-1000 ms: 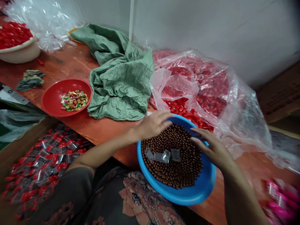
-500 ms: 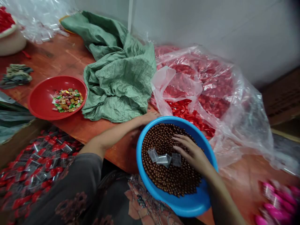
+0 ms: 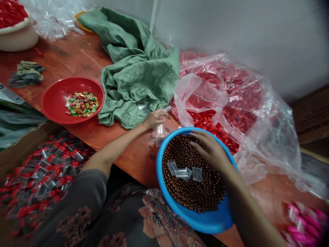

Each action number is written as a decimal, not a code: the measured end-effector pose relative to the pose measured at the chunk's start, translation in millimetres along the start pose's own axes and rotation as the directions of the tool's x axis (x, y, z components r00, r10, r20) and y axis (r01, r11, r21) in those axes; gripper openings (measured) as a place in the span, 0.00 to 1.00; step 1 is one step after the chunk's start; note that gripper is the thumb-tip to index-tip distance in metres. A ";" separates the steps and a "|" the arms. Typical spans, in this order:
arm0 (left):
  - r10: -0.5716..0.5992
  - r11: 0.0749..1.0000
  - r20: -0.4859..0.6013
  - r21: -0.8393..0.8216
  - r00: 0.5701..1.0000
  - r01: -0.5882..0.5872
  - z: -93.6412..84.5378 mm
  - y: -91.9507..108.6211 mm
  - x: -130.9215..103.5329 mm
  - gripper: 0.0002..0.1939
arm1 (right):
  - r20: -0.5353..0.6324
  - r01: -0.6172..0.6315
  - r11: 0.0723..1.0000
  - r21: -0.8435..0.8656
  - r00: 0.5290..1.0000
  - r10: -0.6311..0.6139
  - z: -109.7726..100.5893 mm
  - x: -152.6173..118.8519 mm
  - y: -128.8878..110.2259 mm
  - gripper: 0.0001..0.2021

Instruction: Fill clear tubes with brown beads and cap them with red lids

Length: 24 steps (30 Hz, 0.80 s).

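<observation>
My left hand [image 3: 155,119] is raised over the table beside the green cloth, its fingers closed on a small clear plastic box [image 3: 167,109]. Below it, more clear boxes [image 3: 159,129] lie by the basin's far rim. My right hand [image 3: 209,152] reaches into the blue basin [image 3: 196,224], its fingers stretched out over the brown balls [image 3: 187,195]; whether its fingertips touch them I cannot tell. Several clear plastic boxes [image 3: 183,173] rest on top of the balls near the middle.
A red bowl [image 3: 51,103] of wrapped sweets stands left of the green woven cloth [image 3: 144,79]. Behind the basin lies a clear bag [image 3: 246,99] of red pieces. Red-capped boxes [image 3: 51,171] fill the carton at lower left. Pink-capped ones [image 3: 300,223] lie at right.
My left hand has come up from behind the basin's rim, away from the table, with a clear box in its fingers. My right hand has moved slightly toward the basin's far side.
</observation>
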<state>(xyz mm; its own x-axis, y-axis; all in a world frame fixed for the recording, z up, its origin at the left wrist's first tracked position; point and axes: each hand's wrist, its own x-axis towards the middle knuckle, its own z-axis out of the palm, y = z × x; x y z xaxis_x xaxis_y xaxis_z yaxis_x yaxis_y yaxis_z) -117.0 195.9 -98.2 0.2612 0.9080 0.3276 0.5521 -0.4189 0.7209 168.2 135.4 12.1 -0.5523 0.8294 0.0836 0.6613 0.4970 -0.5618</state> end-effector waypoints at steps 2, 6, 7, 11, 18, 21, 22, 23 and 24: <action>-0.075 0.990 -0.200 -0.135 0.977 0.048 -5.7 15.5 3.1 0.11 | -0.102 -0.028 0.998 0.049 0.994 0.033 2.3 21.5 -6.5 0.18; -0.080 0.944 -0.283 -0.329 0.956 -0.018 -19.4 63.1 11.2 0.09 | -0.168 -0.103 0.959 0.265 0.974 0.151 7.9 45.7 -26.1 0.21; -0.039 0.924 -0.224 -0.379 0.974 -0.050 -23.1 76.6 12.1 0.10 | -0.158 -0.104 0.934 0.341 0.973 0.166 8.8 46.6 -31.3 0.24; 0.194 0.813 0.085 -0.572 0.977 -0.111 -33.4 124.5 7.4 0.21 | -0.204 -0.143 0.847 0.512 0.938 0.282 6.6 32.4 -44.8 0.27; 0.203 0.796 0.411 -0.597 0.889 0.094 -10.6 155.6 -10.1 0.43 | -0.228 -0.272 0.823 0.499 0.875 0.427 -4.7 -15.1 -47.6 0.17; 0.189 0.855 0.481 -0.509 0.856 0.098 5.7 154.4 -9.2 0.42 | -0.231 -0.295 0.779 0.553 0.844 0.484 -5.5 -31.5 -34.2 0.14; 0.184 0.871 0.508 -0.481 0.842 0.100 9.7 153.1 -8.3 0.41 | -0.261 -0.294 0.762 0.577 0.817 0.513 -7.2 -37.4 -25.9 0.14; 0.181 0.883 0.532 -0.458 0.827 0.102 12.7 151.8 -7.5 0.42 | -0.307 -0.295 0.751 0.591 0.779 0.547 -10.1 -43.6 -16.5 0.14; 0.180 0.892 0.549 -0.441 0.816 0.100 14.9 150.9 -6.8 0.42 | -0.352 -0.308 0.755 0.579 0.741 0.572 -14.0 -50.1 -6.9 0.15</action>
<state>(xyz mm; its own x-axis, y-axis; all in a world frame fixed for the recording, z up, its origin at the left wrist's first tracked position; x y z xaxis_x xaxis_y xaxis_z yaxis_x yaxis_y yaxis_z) -23.8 126.4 -0.7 0.7474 0.6615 0.0620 0.1689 -0.2795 0.9452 198.3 94.0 23.4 0.1475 0.9886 0.0303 0.3752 -0.0276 -0.9265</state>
